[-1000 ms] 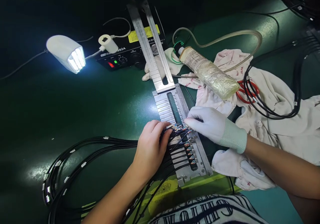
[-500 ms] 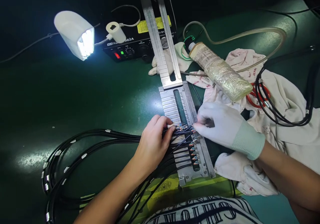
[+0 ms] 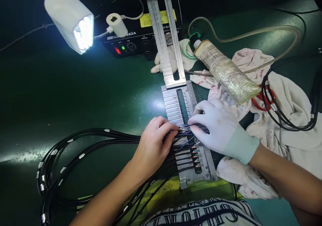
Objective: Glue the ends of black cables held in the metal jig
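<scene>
Here, in the head view, the bare left hand (image 3: 152, 145) lies across a bundle of black cables (image 3: 100, 138), its fingers curled down and pinching the cable ends just short of their stripped tips. The gloved right hand (image 3: 216, 127) meets it from the other side, thumb and forefinger closed on the cable tips (image 3: 184, 128) where they cross the slotted metal fixture (image 3: 176, 103). That fixture lies near the middle of the green tabletop (image 3: 62, 95), running toward the near edge, and several more cable ends already sit in its lower slots (image 3: 196, 157), side by side. The rest of the cables sweep in loops toward the near left corner.

A second metal rail (image 3: 163, 38) leans up from the fixture's far end toward a black control box (image 3: 136, 39) at the far edge, its red and green lights lit. A white lamp (image 3: 71, 19) shines at the far left. Right of the rail lie a spare glove (image 3: 186, 56), a wrapped bottle (image 3: 226, 71) with a clear tube (image 3: 251, 34), and crumpled white cloths (image 3: 289, 101) with another cable coil (image 3: 284, 118) on top, all toward the right edge.
</scene>
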A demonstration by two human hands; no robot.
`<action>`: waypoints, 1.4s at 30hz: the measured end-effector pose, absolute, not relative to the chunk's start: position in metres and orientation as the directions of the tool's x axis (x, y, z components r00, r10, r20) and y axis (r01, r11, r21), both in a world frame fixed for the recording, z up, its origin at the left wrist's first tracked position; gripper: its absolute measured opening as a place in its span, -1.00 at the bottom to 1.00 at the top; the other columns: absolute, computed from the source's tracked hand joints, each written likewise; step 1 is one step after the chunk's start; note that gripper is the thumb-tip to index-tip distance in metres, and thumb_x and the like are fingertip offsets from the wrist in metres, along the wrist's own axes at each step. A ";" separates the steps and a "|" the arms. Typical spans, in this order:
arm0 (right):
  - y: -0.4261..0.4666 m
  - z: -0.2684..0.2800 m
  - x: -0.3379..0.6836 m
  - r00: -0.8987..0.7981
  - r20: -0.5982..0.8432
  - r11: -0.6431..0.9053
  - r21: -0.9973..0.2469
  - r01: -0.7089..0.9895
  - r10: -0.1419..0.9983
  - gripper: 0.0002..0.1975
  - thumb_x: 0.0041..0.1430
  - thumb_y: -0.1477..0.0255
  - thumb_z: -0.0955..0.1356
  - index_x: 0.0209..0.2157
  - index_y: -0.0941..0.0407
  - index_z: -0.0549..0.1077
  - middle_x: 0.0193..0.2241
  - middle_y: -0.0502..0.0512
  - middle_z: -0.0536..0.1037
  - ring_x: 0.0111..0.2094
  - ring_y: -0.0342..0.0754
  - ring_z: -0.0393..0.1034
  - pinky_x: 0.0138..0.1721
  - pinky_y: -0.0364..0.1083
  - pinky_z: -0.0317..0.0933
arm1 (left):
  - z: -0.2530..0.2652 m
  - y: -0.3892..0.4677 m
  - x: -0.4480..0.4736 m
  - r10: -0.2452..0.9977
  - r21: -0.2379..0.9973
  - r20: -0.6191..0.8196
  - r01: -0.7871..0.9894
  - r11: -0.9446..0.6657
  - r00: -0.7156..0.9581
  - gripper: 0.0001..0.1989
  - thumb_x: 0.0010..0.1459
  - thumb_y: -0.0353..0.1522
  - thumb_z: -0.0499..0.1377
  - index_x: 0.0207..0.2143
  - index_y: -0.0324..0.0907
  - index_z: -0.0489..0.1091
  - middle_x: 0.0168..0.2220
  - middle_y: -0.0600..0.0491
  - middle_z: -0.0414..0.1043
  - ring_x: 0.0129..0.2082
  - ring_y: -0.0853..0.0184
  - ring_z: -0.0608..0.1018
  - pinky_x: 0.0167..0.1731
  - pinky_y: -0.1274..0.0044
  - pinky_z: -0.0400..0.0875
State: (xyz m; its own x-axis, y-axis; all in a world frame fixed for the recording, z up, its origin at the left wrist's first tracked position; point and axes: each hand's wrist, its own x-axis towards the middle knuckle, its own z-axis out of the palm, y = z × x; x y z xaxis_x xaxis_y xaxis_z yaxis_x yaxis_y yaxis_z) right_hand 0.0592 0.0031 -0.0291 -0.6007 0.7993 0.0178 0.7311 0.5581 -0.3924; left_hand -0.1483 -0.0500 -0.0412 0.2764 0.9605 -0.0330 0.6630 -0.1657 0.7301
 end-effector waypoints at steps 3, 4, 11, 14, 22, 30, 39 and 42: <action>0.004 -0.028 0.056 -0.598 -0.034 0.527 -0.432 0.731 0.801 -0.87 0.16 0.42 0.36 -0.42 0.08 0.55 -0.28 0.09 0.44 -0.21 0.05 0.21 -0.18 0.05 0.10 | -0.043 -0.051 -0.146 0.960 0.728 -0.008 0.660 -0.186 0.279 -0.87 0.30 -0.45 0.12 -0.23 -0.19 0.47 -0.31 0.02 0.36 -0.27 0.29 0.39 -0.28 0.46 0.32; 0.005 -0.028 0.056 -0.594 -0.039 0.515 -0.454 0.727 0.804 -0.88 0.15 0.44 0.36 -0.44 0.10 0.54 -0.29 0.09 0.44 -0.20 0.04 0.21 -0.17 0.05 0.11 | -0.044 -0.052 -0.146 0.960 0.728 0.002 0.658 -0.193 0.279 -0.87 0.30 -0.45 0.12 -0.23 -0.20 0.47 -0.31 0.02 0.36 -0.26 0.29 0.40 -0.28 0.45 0.32; 0.002 -0.036 0.048 -0.549 0.026 0.436 -0.640 0.633 0.835 -0.88 0.13 0.50 0.35 -0.49 0.13 0.47 -0.27 0.06 0.46 -0.18 -0.01 0.29 -0.12 0.01 0.17 | -0.044 -0.050 -0.145 0.964 0.767 0.024 0.614 -0.188 0.265 -0.90 0.28 -0.46 0.13 -0.24 -0.19 0.46 -0.31 0.02 0.41 -0.25 0.28 0.42 -0.26 0.44 0.34; 0.004 -0.038 0.045 -0.514 0.016 0.357 -0.737 0.573 0.858 -0.87 0.14 0.51 0.33 -0.48 0.14 0.44 -0.28 0.07 0.45 -0.18 -0.03 0.31 -0.10 0.02 0.18 | -0.041 -0.050 -0.146 0.963 0.811 0.033 0.556 -0.181 0.266 -0.93 0.26 -0.47 0.16 -0.24 -0.17 0.43 -0.30 0.04 0.46 -0.24 0.30 0.43 -0.21 0.45 0.35; 0.010 -0.033 0.040 -0.499 -0.041 0.303 -0.751 0.587 0.865 -0.82 0.20 0.47 0.34 -0.50 0.12 0.42 -0.30 0.06 0.47 -0.18 -0.01 0.31 -0.07 0.04 0.15 | -0.041 -0.057 -0.143 0.993 0.880 0.029 0.468 -0.081 0.117 -0.93 0.22 -0.50 0.20 -0.28 -0.17 0.41 -0.39 0.11 0.43 -0.39 0.42 0.45 -0.35 0.57 0.36; 0.010 -0.033 0.039 -0.488 -0.074 0.269 -0.758 0.594 0.870 -0.79 0.22 0.47 0.31 -0.52 0.12 0.40 -0.28 0.06 0.48 -0.17 -0.01 0.29 -0.07 0.03 0.15 | -0.050 -0.065 -0.137 0.948 0.794 0.282 0.520 -0.315 0.144 -0.77 0.20 -0.60 0.19 -0.14 -0.16 0.39 -0.28 0.06 0.50 -0.28 0.37 0.50 -0.24 0.51 0.41; 0.009 -0.035 0.039 -0.497 -0.042 0.293 -0.763 0.576 0.867 -0.79 0.21 0.47 0.32 -0.53 0.12 0.40 -0.30 0.05 0.49 -0.19 -0.02 0.29 -0.07 0.02 0.15 | -0.054 -0.066 -0.139 0.903 0.685 0.352 0.589 -0.429 0.247 -0.69 0.23 -0.60 0.11 -0.03 -0.15 0.39 -0.22 -0.03 0.51 -0.27 0.31 0.48 -0.24 0.43 0.43; 0.010 -0.036 0.039 -0.499 -0.036 0.302 -0.758 0.578 0.866 -0.80 0.21 0.47 0.32 -0.52 0.12 0.41 -0.30 0.04 0.49 -0.20 -0.03 0.29 -0.08 0.02 0.15 | -0.055 -0.067 -0.140 0.898 0.674 0.354 0.595 -0.439 0.261 -0.71 0.23 -0.60 0.09 -0.07 -0.17 0.40 -0.24 -0.05 0.50 -0.27 0.30 0.47 -0.26 0.42 0.43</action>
